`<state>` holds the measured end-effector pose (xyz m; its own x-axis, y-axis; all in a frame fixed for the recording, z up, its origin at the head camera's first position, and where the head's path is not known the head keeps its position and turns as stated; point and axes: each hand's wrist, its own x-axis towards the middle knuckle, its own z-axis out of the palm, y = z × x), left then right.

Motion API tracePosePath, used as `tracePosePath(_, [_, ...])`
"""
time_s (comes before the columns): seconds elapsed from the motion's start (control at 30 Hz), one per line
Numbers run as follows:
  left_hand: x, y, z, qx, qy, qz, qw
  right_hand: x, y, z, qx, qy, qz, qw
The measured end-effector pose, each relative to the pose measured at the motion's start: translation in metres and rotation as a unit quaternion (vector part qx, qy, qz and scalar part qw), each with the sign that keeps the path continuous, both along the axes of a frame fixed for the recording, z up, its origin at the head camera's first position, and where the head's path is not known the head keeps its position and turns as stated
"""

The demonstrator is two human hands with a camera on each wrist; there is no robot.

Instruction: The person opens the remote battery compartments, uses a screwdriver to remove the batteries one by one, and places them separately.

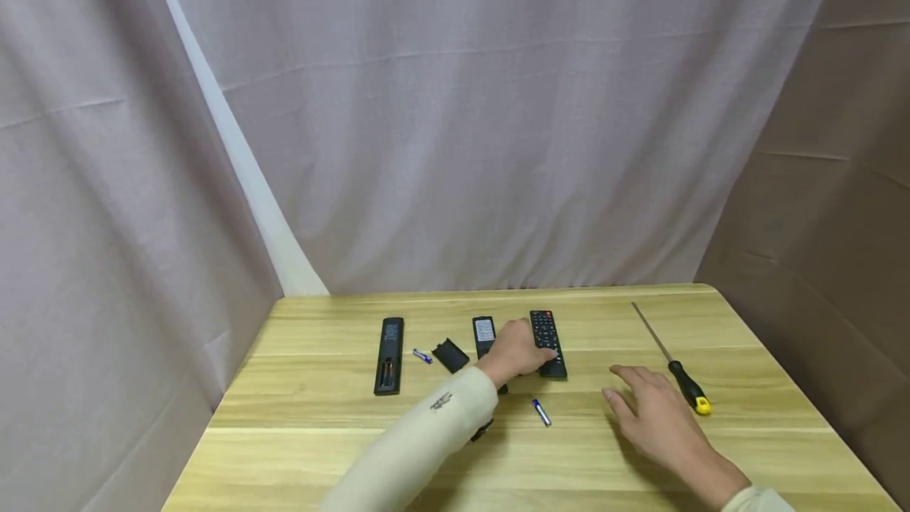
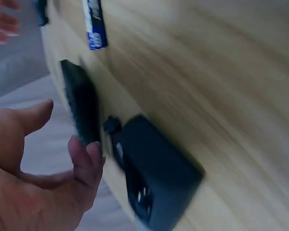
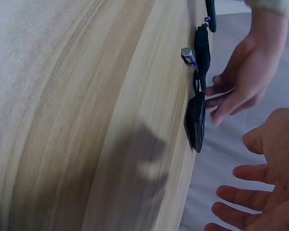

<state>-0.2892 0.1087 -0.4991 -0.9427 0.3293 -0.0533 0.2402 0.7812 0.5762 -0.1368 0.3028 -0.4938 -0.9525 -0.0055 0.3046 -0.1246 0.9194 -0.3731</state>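
My left hand (image 1: pixel 515 350) reaches across to a black remote control (image 1: pixel 547 342) lying buttons up. In the left wrist view its fingertips are at that remote's near edge, with the thumb apart and no grip closed round it. Partly beneath the hand, a second remote (image 1: pixel 485 330) lies face down with a pale label; its lower part is mostly hidden. My right hand (image 1: pixel 648 413) hovers above the table at the right, fingers spread and holding nothing. A blue-and-silver battery (image 1: pixel 542 412) lies between the hands. Beside the right hand is a screwdriver (image 1: pixel 686 382) with a black and yellow handle.
At the left lies a third remote (image 1: pixel 389 362) with its battery bay uncovered. A small battery (image 1: pixel 423 355) and a black battery cover (image 1: pixel 451 355) lie beside it. A dark piece (image 1: pixel 482 430) shows partly under the left sleeve. Curtains (image 1: pixel 498 141) surround the wooden table (image 1: pixel 298 417).
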Motion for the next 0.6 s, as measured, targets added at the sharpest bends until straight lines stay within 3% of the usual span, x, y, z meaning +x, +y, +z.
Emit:
tracePosePath(0.17, [-0.012, 0.029, -0.014, -0.028, 0.023, 0.065, 0.9972, -0.001, -0.002, 0.001, 0.001, 0.008, 0.007, 0.9999])
tracePosePath(0.3, [-0.016, 0.041, -0.019, 0.008, 0.007, 0.100, 0.9949, -0.002, -0.002, 0.002, 0.001, 0.020, 0.013, 0.9997])
tracePosePath(0.5, [-0.022, 0.048, -0.025, 0.062, -0.018, 0.104, 0.9925, -0.001, -0.002, 0.000, -0.001, 0.034, 0.018, 0.9992])
tracePosePath(0.6, [-0.024, 0.049, -0.028, 0.056, -0.018, 0.101, 0.9932, 0.000, -0.003, 0.000, -0.004, 0.029, 0.016, 0.9994])
